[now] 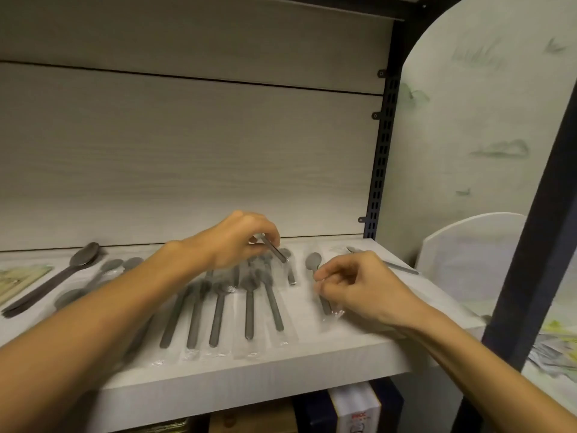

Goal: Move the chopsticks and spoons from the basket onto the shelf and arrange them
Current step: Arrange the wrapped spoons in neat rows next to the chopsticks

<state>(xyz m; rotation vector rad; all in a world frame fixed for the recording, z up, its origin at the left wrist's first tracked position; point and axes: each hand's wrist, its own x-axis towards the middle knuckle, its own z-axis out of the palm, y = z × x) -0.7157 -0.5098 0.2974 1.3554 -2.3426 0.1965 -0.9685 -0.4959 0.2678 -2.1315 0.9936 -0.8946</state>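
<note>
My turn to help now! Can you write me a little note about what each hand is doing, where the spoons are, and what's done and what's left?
Left hand: pinches a wrapped utensil just above the row, near the back of the shelf.
Right hand: grips the wrapper of a small wrapped spoon lying on the shelf.
Done: a row of wrapped spoons lies side by side, handles toward you; a bigger dark spoon lies at the far left; another utensil lies at the far right.
Left: set down and straighten the two held pieces. The basket is out of view, so check it for more.
</note>
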